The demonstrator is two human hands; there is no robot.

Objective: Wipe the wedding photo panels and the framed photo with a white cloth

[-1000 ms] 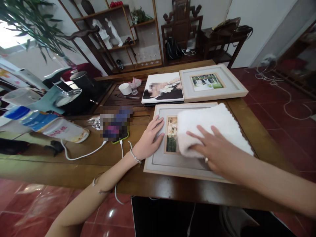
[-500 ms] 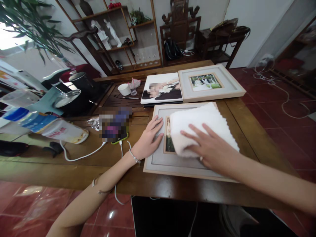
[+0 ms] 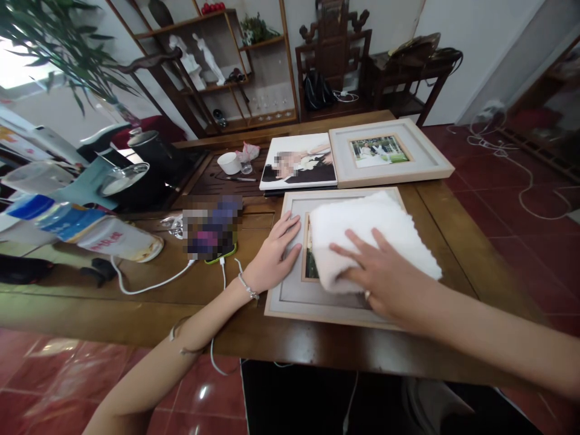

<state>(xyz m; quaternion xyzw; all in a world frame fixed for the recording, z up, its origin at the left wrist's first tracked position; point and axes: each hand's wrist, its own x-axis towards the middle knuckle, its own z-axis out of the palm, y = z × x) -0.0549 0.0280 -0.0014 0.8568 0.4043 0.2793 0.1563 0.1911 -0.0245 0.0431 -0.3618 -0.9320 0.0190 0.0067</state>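
Note:
A picture frame (image 3: 290,305) with a pale wood border and light grey mat lies flat on the table in front of me. My left hand (image 3: 276,254) rests on its left edge, fingers stretched out and thumb apart, with nothing in its grasp. My right hand (image 3: 371,266) holds a folded white cloth (image 3: 394,223) down on the frame, fingers spread over the top of it. The cloth covers most of the framed photo (image 3: 309,260), leaving only a strip at its left side visible.
Behind are a photo panel (image 3: 301,175) and a second picture frame (image 3: 435,151). Left of my hands lie a phone (image 3: 212,235) with a white cable, a blue-capped plastic bottle (image 3: 109,235) and a black pot (image 3: 140,187). A white cup (image 3: 229,162) stands near the tea tray.
My right hand and the cloth have shifted slightly down and towards me over the frame. My left hand stays on the frame's left edge.

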